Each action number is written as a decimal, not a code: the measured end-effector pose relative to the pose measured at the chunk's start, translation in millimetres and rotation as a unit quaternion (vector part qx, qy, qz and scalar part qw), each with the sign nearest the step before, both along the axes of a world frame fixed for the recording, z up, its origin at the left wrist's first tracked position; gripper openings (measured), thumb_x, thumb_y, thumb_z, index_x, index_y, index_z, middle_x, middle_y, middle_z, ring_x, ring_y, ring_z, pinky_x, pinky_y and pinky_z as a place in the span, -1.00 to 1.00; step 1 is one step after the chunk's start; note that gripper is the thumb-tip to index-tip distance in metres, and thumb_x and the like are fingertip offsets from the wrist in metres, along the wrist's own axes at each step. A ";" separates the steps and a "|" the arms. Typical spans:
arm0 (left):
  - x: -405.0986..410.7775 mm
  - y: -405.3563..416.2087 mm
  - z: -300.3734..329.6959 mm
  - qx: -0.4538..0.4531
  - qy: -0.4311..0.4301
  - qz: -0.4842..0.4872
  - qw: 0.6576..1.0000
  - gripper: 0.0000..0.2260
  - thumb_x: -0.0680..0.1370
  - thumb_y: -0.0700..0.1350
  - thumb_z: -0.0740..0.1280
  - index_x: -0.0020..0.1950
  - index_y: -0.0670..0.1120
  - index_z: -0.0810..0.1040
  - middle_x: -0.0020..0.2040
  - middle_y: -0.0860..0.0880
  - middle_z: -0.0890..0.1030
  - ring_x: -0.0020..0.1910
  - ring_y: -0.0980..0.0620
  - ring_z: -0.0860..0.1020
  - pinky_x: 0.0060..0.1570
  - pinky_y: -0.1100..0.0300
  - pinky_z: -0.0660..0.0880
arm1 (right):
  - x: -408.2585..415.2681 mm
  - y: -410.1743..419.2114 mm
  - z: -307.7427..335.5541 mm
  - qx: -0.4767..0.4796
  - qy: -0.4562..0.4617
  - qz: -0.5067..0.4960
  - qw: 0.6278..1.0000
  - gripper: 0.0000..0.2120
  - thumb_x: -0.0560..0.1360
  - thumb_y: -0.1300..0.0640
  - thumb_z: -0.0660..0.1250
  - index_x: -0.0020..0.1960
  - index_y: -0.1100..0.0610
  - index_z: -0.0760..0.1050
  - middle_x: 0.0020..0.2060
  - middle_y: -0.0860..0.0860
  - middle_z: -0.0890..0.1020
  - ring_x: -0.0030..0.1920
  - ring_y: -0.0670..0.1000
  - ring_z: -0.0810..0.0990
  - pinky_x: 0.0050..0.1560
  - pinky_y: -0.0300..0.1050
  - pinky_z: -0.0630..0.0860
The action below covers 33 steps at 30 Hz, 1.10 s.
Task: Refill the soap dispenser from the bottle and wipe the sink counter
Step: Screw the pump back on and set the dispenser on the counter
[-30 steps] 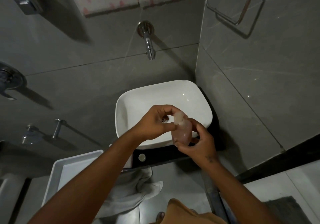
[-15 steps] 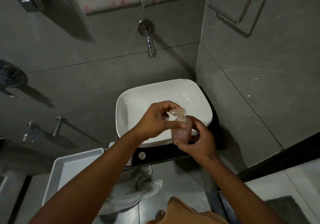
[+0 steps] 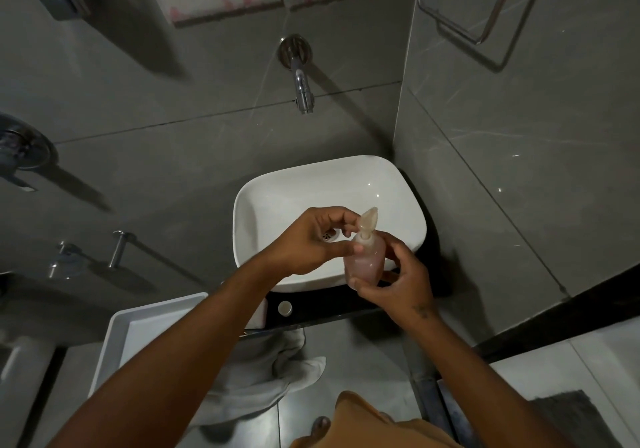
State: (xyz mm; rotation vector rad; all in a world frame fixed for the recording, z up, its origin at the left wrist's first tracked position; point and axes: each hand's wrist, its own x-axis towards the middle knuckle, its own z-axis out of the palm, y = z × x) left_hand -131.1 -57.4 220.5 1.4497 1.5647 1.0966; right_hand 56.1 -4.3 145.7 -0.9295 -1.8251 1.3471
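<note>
Tray: white, far left, low. Cloth: grey, hanging below the surface edge. My left hand: fingertips pinching the pump top of the bottle. Bottle: pinkish, translucent, upright over the front rim of the white sink. My right hand: curled round the bottle's body. Tap: on the wall above the sink.

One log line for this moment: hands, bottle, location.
right hand: grips pink bottle | left hand: fingers at pump top | over white basin
</note>
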 end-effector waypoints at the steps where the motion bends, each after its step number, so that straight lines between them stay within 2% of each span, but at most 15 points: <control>1: 0.5 -0.7 -0.4 0.002 0.006 -0.001 1.000 -0.79 0.50 -0.19 0.53 0.12 -0.05 0.67 0.05 -0.11 0.70 0.06 -0.17 0.61 0.19 -0.29 0.52 | -0.3 -0.2 0.2 0.000 0.000 -0.002 1.000 -0.25 0.23 0.12 0.67 0.33 -0.13 0.43 0.20 -0.21 0.56 0.22 -0.02 0.57 0.01 -0.22 0.65; 4: 5.5 -0.3 -0.5 0.014 0.016 0.029 0.999 -0.75 0.42 -0.12 0.61 0.03 0.09 0.69 0.02 0.03 0.72 0.03 -0.06 0.60 0.15 -0.26 0.52 | -1.3 -0.2 -0.7 -0.005 0.001 0.002 1.000 -0.22 0.23 0.12 0.67 0.37 -0.09 0.43 0.22 -0.20 0.55 0.23 -0.03 0.57 0.01 -0.20 0.66; 7: 5.3 2.4 -0.6 0.010 0.010 0.033 0.999 -0.79 0.41 -0.11 0.62 -0.01 0.08 0.70 -0.06 0.12 0.71 -0.04 0.05 0.59 0.11 -0.24 0.53 | -1.7 1.4 -2.1 -0.005 -0.001 0.001 1.000 -0.21 0.22 0.10 0.67 0.38 -0.06 0.43 0.23 -0.13 0.57 0.22 -0.01 0.58 0.00 -0.20 0.66; 9: 2.7 3.1 -0.6 0.005 0.016 0.013 1.000 -0.80 0.46 -0.13 0.58 0.05 0.03 0.69 -0.04 0.10 0.71 -0.04 0.01 0.60 0.12 -0.23 0.54 | -0.9 2.6 -2.5 -0.001 -0.001 -0.007 1.000 -0.21 0.22 0.09 0.67 0.38 -0.05 0.44 0.22 -0.11 0.59 0.22 -0.01 0.59 0.02 -0.15 0.67; 13: 1.0 3.6 0.3 0.004 0.023 0.000 1.000 -0.74 0.48 -0.18 0.56 0.12 0.01 0.64 0.02 -0.01 0.69 0.00 -0.05 0.61 0.10 -0.26 0.53 | 0.3 3.7 -3.1 0.010 -0.008 -0.011 1.000 -0.23 0.21 0.09 0.67 0.35 -0.10 0.44 0.20 -0.13 0.59 0.20 -0.02 0.59 -0.01 -0.26 0.64; 17: -2.9 2.8 6.7 0.003 0.035 -0.024 0.999 -0.54 0.43 -0.19 0.57 0.31 -0.02 0.60 0.18 0.00 0.67 0.13 0.04 0.63 0.14 -0.25 0.55 | -0.3 2.0 -1.3 0.014 -0.010 -0.004 1.000 -0.21 0.21 0.13 0.67 0.34 -0.14 0.39 0.21 -0.16 0.56 0.22 -0.05 0.56 -0.03 -0.39 0.58; 20: -11.2 5.8 24.5 0.026 0.032 -0.069 0.997 -0.45 0.41 -0.36 0.42 0.35 0.01 0.57 0.35 -0.05 0.61 0.26 -0.10 0.59 0.16 -0.30 0.55 | -0.5 3.1 1.8 0.010 -0.010 0.002 1.000 -0.21 0.23 0.14 0.67 0.34 -0.14 0.38 0.23 -0.12 0.56 0.22 -0.03 0.56 -0.05 -0.39 0.58; 22: -15.5 9.6 39.5 0.032 0.024 -0.098 0.994 -0.43 0.36 -0.40 0.34 0.31 0.00 0.60 0.37 -0.06 0.61 0.29 -0.11 0.58 0.17 -0.23 0.56 | -0.4 4.0 3.5 0.008 -0.014 0.006 1.000 -0.20 0.23 0.14 0.68 0.36 -0.09 0.40 0.25 -0.08 0.56 0.24 0.00 0.56 0.02 -0.29 0.62; 24: -17.4 14.2 51.3 0.028 0.036 -0.127 0.991 -0.45 0.34 -0.39 0.31 0.28 -0.03 0.63 0.37 -0.06 0.62 0.37 -0.05 0.55 0.16 -0.06 0.55 | -0.7 4.5 4.2 -0.005 -0.010 0.009 1.000 -0.21 0.23 0.15 0.68 0.38 -0.02 0.42 0.25 -0.07 0.57 0.25 0.03 0.57 0.09 -0.14 0.64; 26: -16.8 18.6 58.6 0.019 0.062 -0.158 0.985 -0.50 0.36 -0.37 0.31 0.24 -0.07 0.66 0.36 -0.05 0.63 0.41 0.01 0.53 0.16 0.06 0.53 | -1.3 4.2 4.5 -0.017 -0.001 0.012 1.000 -0.22 0.23 0.16 0.68 0.36 -0.03 0.43 0.23 -0.12 0.58 0.23 0.04 0.59 0.08 -0.13 0.65; 30: -15.2 26.1 62.0 0.006 0.106 -0.191 0.976 -0.62 0.45 -0.44 0.41 0.23 -0.19 0.69 0.31 -0.11 0.66 0.36 0.03 0.57 0.20 -0.16 0.59 | -3.2 4.7 4.4 -0.020 0.002 0.009 1.000 -0.22 0.22 0.17 0.68 0.37 0.03 0.45 0.22 -0.08 0.59 0.23 0.03 0.59 0.07 -0.13 0.65; 33: -16.9 30.5 61.2 0.003 0.125 -0.183 0.975 -0.60 0.46 -0.50 0.41 0.23 -0.20 0.69 0.25 -0.12 0.68 0.29 -0.05 0.62 0.14 -0.15 0.61 | -3.1 4.8 4.6 -0.014 -0.006 0.008 1.000 -0.22 0.21 0.17 0.68 0.37 0.05 0.46 0.22 -0.06 0.59 0.24 0.02 0.58 0.07 -0.13 0.66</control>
